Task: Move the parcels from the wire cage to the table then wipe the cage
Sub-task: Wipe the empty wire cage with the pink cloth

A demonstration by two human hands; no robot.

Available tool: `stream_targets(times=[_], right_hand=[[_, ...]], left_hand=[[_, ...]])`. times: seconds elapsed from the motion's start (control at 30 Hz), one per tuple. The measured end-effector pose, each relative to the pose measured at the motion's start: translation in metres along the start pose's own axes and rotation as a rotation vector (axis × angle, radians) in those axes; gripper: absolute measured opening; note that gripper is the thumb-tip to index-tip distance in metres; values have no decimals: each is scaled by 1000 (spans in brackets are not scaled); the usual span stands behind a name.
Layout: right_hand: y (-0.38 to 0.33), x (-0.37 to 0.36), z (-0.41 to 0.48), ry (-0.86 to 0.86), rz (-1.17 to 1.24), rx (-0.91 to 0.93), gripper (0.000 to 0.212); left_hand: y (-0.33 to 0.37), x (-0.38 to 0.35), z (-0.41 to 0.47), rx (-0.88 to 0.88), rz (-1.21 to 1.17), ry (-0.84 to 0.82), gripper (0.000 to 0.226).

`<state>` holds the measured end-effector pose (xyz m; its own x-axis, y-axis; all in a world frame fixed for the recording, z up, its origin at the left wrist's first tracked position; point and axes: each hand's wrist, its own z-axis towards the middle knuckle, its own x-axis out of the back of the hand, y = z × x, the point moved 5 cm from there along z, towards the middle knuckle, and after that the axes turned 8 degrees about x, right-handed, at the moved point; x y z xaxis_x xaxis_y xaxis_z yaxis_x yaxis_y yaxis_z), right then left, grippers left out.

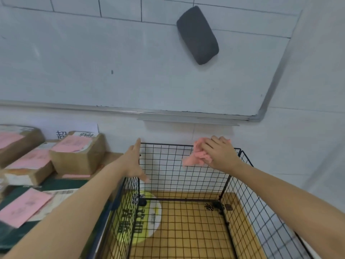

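The black wire cage point(168, 165) stands open-topped below me with no parcels inside; the tan floor shows through its mesh. My right hand point(221, 154) presses a crumpled pink cloth point(197, 155) against the top of the cage's back panel. My left hand point(133, 161) rests flat on the back left corner of the cage, fingers stretched out and thumb inside the mesh. Several brown parcels point(78, 154) with pink labels lie on the table point(61, 184) to the left.
A whiteboard point(112, 62) hangs on the tiled wall behind the cage, with a dark grey eraser point(197, 35) stuck to it and a metal tray point(186, 121) along its lower edge. A round yellow-green floor sticker point(149, 217) shows under the cage's left side.
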<state>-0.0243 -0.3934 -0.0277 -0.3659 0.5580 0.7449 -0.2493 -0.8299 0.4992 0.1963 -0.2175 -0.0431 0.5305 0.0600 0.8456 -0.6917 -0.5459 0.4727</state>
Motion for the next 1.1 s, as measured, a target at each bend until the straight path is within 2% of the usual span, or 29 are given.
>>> stream_targets(times=[0.3,0.47,0.6,0.73,0.97,1.1], right_hand=[[23,12,-31,36,-67,-168,51],[-33,14,-2,103,98,-42,31],[-97,-3,34,77,232,86,34],[-132,-22,67,85,314,47,36],[-158,-50,91,53,323,-141,49],[-157,-50,88,116,217,-71,40]], left_hand=[[0,1,-4,9,3,-7,142],[-1,1,-2,1,-13,-15,143],[0,2,-4,-5,-27,-19,142],[0,1,-2,-31,-28,-25,133],[5,3,-5,-93,-24,-26,113],[3,3,-3,-67,-73,-36,124]])
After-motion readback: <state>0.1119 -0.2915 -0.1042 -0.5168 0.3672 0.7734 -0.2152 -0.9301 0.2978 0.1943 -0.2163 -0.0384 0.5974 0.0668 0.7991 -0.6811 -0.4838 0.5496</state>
